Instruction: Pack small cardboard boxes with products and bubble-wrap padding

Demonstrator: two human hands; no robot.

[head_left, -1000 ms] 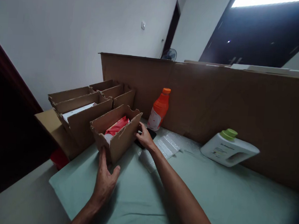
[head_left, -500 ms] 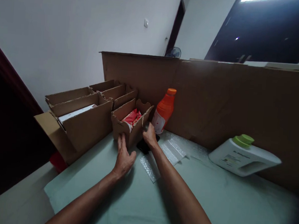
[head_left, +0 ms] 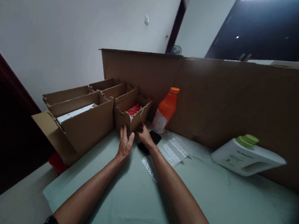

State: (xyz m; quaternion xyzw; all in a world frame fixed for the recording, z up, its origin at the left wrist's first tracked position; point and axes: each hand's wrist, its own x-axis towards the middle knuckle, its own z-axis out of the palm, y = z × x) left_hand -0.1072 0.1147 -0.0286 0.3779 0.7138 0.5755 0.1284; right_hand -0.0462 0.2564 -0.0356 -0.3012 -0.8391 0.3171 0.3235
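Tall cardboard screen (head_left: 217, 96) stands along the far edge of the bench (head_left: 184, 203); plain brown corrugated board, matte, creased where panels meet. The bench is covered in pale green cloth, smooth with a few soft wrinkles.

Large open carton (head_left: 87, 124) at left, flaps out, something flat and white lying inside. More open cardboard trays (head_left: 110, 87) behind it, edges notched and ragged.

White jug (head_left: 246, 156) with a lime-green cap lies on its side at right, well apart from the hands; hard glossy plastic, moulded grip hollow.

Small cardboard box (head_left: 132, 119), open-topped, sits just beside the large carton and in front of the trays, with red crinkled wrapping showing inside. Left hand (head_left: 124, 142) lies flat against its near wall, fingers spread and upright, not closed round anything. Right hand (head_left: 145, 137) touches the box's near right corner, fingers loosely extended, grasping nothing.

Judgement: to seat the box squarely, push low on the wall with both palms evenly, so the thin board does not buckle or the box skew against its neighbour; the cloth may drag and bunch.

Orange bottle (head_left: 165, 111), orange cap, white label, stands upright just right of the box. Clear bubble wrap (head_left: 171, 149) lies flat near the right forearm. Black flat object (head_left: 151, 141), glossy, lies just beside the right hand.
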